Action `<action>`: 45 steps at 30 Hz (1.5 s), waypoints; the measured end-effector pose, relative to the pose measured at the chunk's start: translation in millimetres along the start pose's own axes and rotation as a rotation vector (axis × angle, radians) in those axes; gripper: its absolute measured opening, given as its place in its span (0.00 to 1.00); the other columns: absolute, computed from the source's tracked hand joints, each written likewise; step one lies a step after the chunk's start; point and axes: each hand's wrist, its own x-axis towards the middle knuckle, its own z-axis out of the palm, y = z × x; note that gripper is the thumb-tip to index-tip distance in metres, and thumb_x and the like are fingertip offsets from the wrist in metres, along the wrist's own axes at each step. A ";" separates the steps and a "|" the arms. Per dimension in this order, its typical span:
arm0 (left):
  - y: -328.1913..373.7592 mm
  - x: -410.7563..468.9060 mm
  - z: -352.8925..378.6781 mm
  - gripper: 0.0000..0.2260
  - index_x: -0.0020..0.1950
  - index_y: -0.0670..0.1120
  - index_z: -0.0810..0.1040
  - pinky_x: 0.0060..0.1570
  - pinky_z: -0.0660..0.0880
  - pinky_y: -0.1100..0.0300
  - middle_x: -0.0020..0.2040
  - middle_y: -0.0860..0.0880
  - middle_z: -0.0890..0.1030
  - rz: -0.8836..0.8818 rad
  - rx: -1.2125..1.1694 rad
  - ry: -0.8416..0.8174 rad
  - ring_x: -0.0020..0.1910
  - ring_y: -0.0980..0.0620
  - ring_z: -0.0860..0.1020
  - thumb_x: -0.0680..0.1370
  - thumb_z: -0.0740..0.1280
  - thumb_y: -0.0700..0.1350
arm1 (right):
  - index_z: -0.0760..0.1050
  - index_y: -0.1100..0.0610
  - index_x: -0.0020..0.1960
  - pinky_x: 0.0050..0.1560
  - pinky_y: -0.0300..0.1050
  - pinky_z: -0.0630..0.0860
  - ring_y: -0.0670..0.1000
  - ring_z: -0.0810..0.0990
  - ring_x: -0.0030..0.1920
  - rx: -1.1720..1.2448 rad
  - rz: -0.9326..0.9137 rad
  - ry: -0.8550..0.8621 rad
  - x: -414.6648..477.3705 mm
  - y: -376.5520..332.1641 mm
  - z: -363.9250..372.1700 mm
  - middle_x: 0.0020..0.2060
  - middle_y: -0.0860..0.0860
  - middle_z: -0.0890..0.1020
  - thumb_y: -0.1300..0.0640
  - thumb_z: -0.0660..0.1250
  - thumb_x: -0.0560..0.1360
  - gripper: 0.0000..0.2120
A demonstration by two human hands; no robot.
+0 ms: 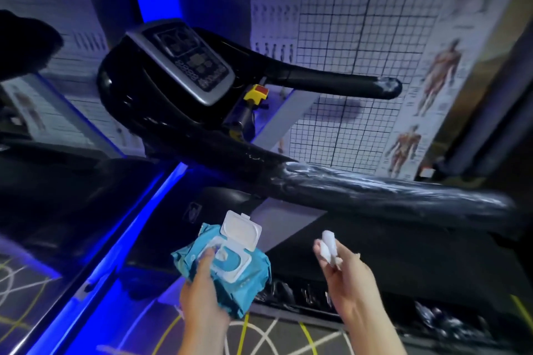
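The left hand holds a blue pack of wet wipes low in the middle of the view, above the edge of the treadmill deck. Its fingers curl under the pack and the thumb lies on top, its tip at the round opening. The pack's white lid is flipped up and stands open on the far side. A bit of white shows in the opening; the blur makes it hard to tell whether the thumb touches it.

The right hand is just to the right of the pack, apart from it, at about the same height. Its fingers are closed on a crumpled white wipe, pinching it so that the wad sticks up past the fingertips.

Beyond both hands the near handrail of the treadmill runs across the view, black with pale, shiny streaks on its right part. Above it sits the console, a grey panel with dark buttons, tilted in this wide view. A yellow safety switch with a red top is just below the console. The far handrail reaches right from there.

Behind the machine the wall carries a grid chart and an anatomy poster. A blue light strip glows along the left. The floor under the hands is grey with white and yellow lines.
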 end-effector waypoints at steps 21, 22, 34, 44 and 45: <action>-23.2 6.6 29.9 0.16 0.65 0.43 0.83 0.40 0.84 0.46 0.54 0.42 0.88 0.177 -0.129 0.103 0.49 0.39 0.88 0.78 0.77 0.46 | 0.82 0.55 0.57 0.38 0.47 0.76 0.52 0.75 0.40 -1.166 -1.258 -0.411 124.0 30.0 96.9 0.47 0.50 0.71 0.68 0.66 0.75 0.15; -21.2 7.0 28.9 0.16 0.64 0.44 0.84 0.38 0.85 0.47 0.54 0.42 0.88 0.185 -0.129 0.104 0.48 0.40 0.88 0.78 0.77 0.46 | 0.82 0.52 0.58 0.36 0.48 0.76 0.54 0.76 0.39 -1.201 -1.218 -0.385 126.0 33.3 97.4 0.46 0.50 0.71 0.66 0.67 0.76 0.15; -11.2 37.1 46.3 0.21 0.66 0.43 0.83 0.52 0.83 0.36 0.56 0.43 0.88 0.229 -0.075 0.068 0.53 0.39 0.88 0.75 0.80 0.46 | 0.86 0.50 0.57 0.43 0.38 0.74 0.46 0.75 0.37 -0.751 -1.061 0.105 136.9 6.3 48.9 0.41 0.50 0.75 0.65 0.74 0.74 0.15; -15.9 35.0 51.6 0.18 0.65 0.43 0.83 0.41 0.84 0.45 0.54 0.42 0.87 0.161 -0.041 0.047 0.49 0.39 0.88 0.76 0.79 0.45 | 0.84 0.44 0.54 0.46 0.48 0.82 0.44 0.82 0.38 -0.788 -0.852 -0.021 110.0 20.3 54.3 0.39 0.47 0.84 0.57 0.70 0.75 0.11; -12.0 34.5 47.0 0.18 0.64 0.44 0.83 0.39 0.84 0.45 0.53 0.42 0.88 0.165 -0.032 0.049 0.48 0.40 0.88 0.76 0.79 0.45 | 0.83 0.42 0.54 0.43 0.52 0.82 0.47 0.83 0.36 -0.792 -0.748 -0.086 105.3 27.9 59.3 0.38 0.46 0.85 0.54 0.69 0.76 0.10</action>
